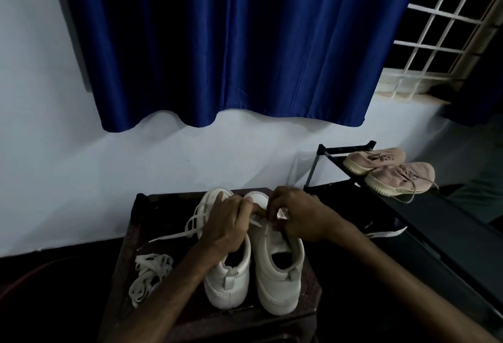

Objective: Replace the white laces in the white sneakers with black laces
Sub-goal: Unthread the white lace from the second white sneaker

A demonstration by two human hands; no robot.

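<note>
Room: dim. A pale wall point(81, 152) fills the back. A blue curtain point(231, 43) covers most of the upper view and has a wavy hem. To its right is a window grille point(441, 29) with white bars, dark behind.

A black shoe rack point(446, 236) stands at the right against the wall. The work surface is a small dark wooden table point(122, 266), just left of the rack.

Counts:
- White sneakers: 2. They sit side by side on the table, heels toward the camera: left sneaker point(231, 282), right sneaker point(280, 280).
- Pink sneakers point(397, 176): 2, laced, on the rack's top shelf.
- Hands: 2. Both meet over the front of the right sneaker.
- White laces seen: 3.

The left hand point(228, 222) lies across the left sneaker and hides its tongue. Its fingers are curled and its fingertips pinch the short lace point(257, 221) at the right sneaker's eyelets. The right hand point(299, 214) is curled too and pinches the same lace from the other side. The eyelets themselves are hidden under the fingers.

The threaded lace point(197, 220) hangs slack in bars across the left sneaker's front, with one end trailing left over the table. The loose lace point(149, 274) lies bunched on the table, left of the left sneaker and clear of it
</note>
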